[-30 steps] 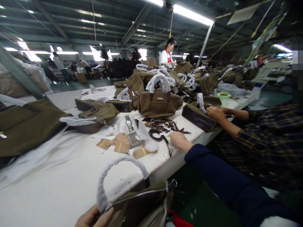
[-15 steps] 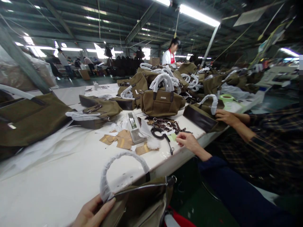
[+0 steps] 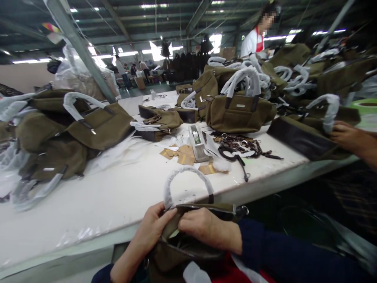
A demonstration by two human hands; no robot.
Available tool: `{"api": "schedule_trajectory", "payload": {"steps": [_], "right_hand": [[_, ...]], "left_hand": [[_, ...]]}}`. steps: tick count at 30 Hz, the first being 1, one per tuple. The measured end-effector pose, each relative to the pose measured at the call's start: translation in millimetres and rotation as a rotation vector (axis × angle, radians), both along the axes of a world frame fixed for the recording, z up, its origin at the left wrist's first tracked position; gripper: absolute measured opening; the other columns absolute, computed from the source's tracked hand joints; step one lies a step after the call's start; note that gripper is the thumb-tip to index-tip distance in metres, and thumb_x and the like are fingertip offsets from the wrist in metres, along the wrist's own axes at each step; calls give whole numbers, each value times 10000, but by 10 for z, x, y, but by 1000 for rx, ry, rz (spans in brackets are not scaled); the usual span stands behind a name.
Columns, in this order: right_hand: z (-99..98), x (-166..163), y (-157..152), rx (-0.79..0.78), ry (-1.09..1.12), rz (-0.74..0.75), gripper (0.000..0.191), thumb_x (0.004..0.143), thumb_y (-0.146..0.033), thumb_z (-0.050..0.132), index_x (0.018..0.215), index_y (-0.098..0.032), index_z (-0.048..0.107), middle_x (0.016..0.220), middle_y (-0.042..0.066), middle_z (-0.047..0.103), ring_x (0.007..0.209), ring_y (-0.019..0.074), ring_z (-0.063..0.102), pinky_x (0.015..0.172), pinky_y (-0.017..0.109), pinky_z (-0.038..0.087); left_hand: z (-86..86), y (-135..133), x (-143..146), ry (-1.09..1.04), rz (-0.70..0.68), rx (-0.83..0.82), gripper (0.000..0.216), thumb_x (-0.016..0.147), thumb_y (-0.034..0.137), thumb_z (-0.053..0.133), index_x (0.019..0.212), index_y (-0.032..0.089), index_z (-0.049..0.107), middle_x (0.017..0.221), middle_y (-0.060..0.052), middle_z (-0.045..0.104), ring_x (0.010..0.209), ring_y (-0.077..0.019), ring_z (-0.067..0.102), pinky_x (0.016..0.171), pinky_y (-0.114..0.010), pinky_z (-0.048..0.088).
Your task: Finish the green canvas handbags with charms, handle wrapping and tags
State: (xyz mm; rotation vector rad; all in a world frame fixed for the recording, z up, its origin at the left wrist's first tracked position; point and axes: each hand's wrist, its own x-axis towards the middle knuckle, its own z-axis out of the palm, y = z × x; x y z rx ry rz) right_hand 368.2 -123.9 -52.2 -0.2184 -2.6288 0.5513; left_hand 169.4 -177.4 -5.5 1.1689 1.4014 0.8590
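An olive handbag (image 3: pixel 165 257) with an unzipped top rests at the table's near edge, close to my body. Its raised handle (image 3: pixel 188 169) is wrapped in white material. My left hand (image 3: pixel 153 226) pinches the bag's rim near the base of that handle, thumb on the inner side. My right hand (image 3: pixel 203 228) reaches into the opening with its fingers curled. What those fingers hold, if anything, is hidden. A pale slip (image 3: pixel 174 234) shows inside the bag between the two hands.
On the white table (image 3: pixel 118 196) lie a tape dispenser (image 3: pixel 198 143), brown paper pieces (image 3: pixel 185 154), dark chains (image 3: pixel 244 143) and a black strap (image 3: pixel 231 154). Handbags (image 3: pixel 238 114) are heaped behind, others (image 3: pixel 100 122) at left. A co-worker's hand (image 3: pixel 347 135) holds another bag at right.
My right hand has come from beside the black strap on the table into the handbag's opening. My left hand still grips the rim. The view has turned left.
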Motion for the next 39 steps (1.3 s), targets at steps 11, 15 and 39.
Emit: {"api": "schedule_trajectory", "payload": {"steps": [11,15,39], "right_hand": [[-88,19,-221,-83,-23,-81,218,1053,-208,369,934,-178,549,877,27,637,762,152,555,716,257,459],[-82,4,-223,-65,-62,-100,137,1029,-185,420,974,-173,545,966,47,655,867,175,561,783,275,469],[288,17,-121,-153,-322,-102,171,896,-103,508,992,-170,633,923,45,701,801,175,653,712,273,479]], "left_hand": [[39,-41,-3,146,19,88,318,879,401,627,1027,144,741,977,-48,772,923,-253,660,799,-284,509],[27,-16,8,153,34,86,336,879,403,631,1058,140,738,952,-45,776,915,-252,671,786,-286,517],[-16,-69,2,146,83,104,347,882,387,640,1123,153,730,1031,-61,788,984,-275,692,842,-315,535]]}}
